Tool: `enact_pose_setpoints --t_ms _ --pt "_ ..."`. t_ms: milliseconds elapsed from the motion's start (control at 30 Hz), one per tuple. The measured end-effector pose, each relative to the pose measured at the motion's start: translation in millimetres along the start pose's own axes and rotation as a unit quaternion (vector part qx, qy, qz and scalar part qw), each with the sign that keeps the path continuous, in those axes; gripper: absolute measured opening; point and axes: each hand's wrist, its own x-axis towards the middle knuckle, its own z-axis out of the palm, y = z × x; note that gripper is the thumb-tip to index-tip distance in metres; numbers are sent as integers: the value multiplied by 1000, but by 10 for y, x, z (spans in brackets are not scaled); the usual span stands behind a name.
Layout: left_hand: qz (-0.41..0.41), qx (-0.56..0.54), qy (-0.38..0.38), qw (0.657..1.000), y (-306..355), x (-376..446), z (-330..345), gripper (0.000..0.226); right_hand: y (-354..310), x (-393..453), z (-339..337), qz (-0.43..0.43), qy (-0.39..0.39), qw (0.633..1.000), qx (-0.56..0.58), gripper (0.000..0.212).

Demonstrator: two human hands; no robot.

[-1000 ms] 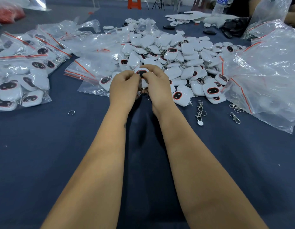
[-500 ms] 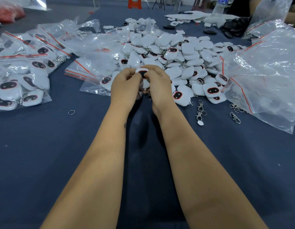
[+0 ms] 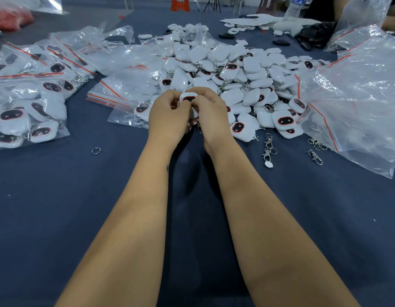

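Dark blue table [image 3: 59,218] spread wide, both bare forearms stretched across it. Off to the right, a big heap of empty clear bags [image 3: 358,96] with red seal strips. Dead centre at the back, a pile of white fobs [image 3: 247,69], some showing a black oval face ringed in red, some face down. On the left, filled bags [image 3: 26,103] with more of the same fobs inside.

The left hand [image 3: 167,116] and right hand [image 3: 212,111] are pressed close together at the near edge of the pile, knuckles up. Fingers on both are curled in tight, and between them they pinch one white fob [image 3: 187,98]. It sits upright, poking out above the fingertips, dark face turned this way. The left thumb lies against its left side and the right fingers wrap over its right side. A bit of metal clasp [image 3: 193,124] hangs below it, in the gap between the palms; how it is attached I cannot tell.

Right of the hands, loose clasps [image 3: 268,149] lie on the cloth. Left of them, a single small ring [image 3: 96,150] lies apart.
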Motion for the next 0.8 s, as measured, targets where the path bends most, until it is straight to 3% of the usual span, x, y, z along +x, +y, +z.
enact_pose_setpoints --t_ms 200,333,467,567,800 --pt "13 13 -4 1000 27 -16 -1 16 24 30 17 2 19 999 -32 23" --pt "-4 -34 4 999 48 -44 -7 15 19 16 15 7 24 999 -22 16" --pt "-26 -63 15 998 29 -26 -14 20 -16 5 12 -38 95 995 9 7" --pt "-7 -18 26 999 -10 -8 -13 30 -78 20 -45 -80 129 985 82 9" --pt "32 95 -1 995 -51 -5 -10 44 -133 -4 -61 -57 110 977 175 12"
